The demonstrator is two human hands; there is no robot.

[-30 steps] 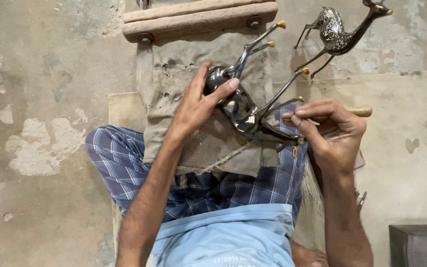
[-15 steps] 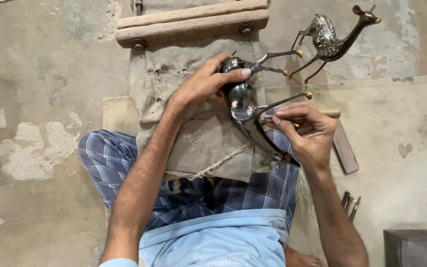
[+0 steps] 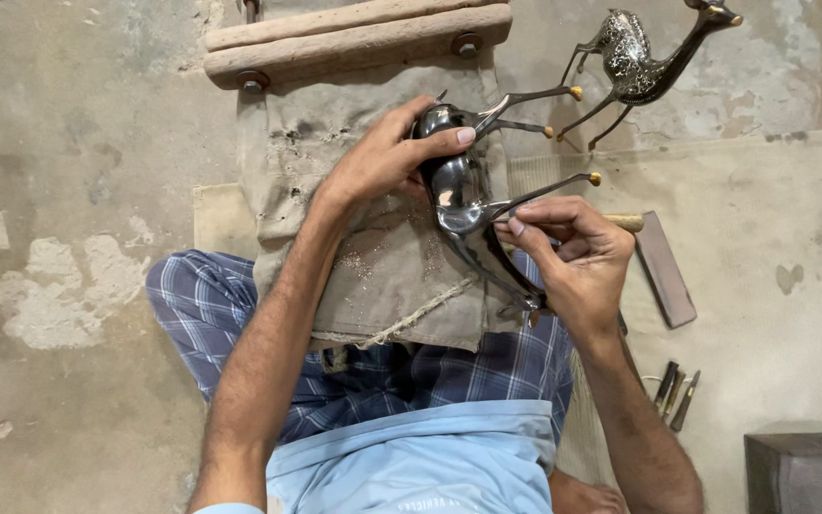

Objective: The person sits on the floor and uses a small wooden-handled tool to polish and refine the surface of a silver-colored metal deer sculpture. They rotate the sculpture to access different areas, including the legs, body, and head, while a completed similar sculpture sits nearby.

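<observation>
At frame centre, the left hand (image 3: 382, 162) grips a dark metal deer figurine (image 3: 459, 195); the right hand (image 3: 573, 262) pinches a wooden-handled tool (image 3: 625, 222) against it.

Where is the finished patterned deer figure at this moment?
In the head view, the patterned deer figure lies at the upper right on the floor, just beyond the dark deer's legs.
</observation>
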